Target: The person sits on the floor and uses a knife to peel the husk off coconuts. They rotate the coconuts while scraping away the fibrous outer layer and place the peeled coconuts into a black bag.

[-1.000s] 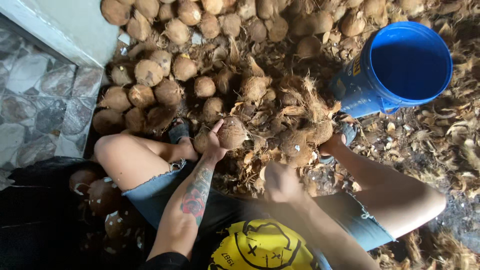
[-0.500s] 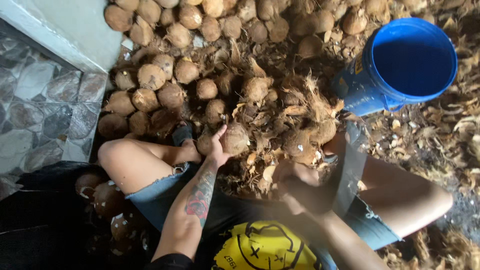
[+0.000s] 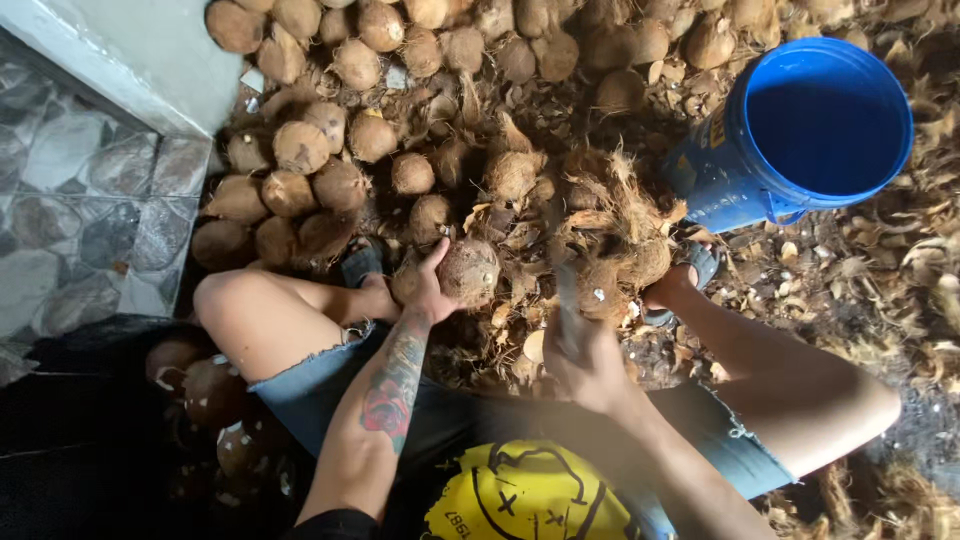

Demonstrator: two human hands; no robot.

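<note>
Between my knees, on the husk-strewn ground, left hand steadies a brown coconut, fingers wrapped round its near side. Right hand is closed on the handle of a blade; the blade is motion-blurred, its edge unclear. Step, as I judge it: trimming fibre off the shell. Next stroke calls for keeping the left fingers clear of the blade's line. Heap of coconuts lies beyond; blue bucket to the right.
</note>
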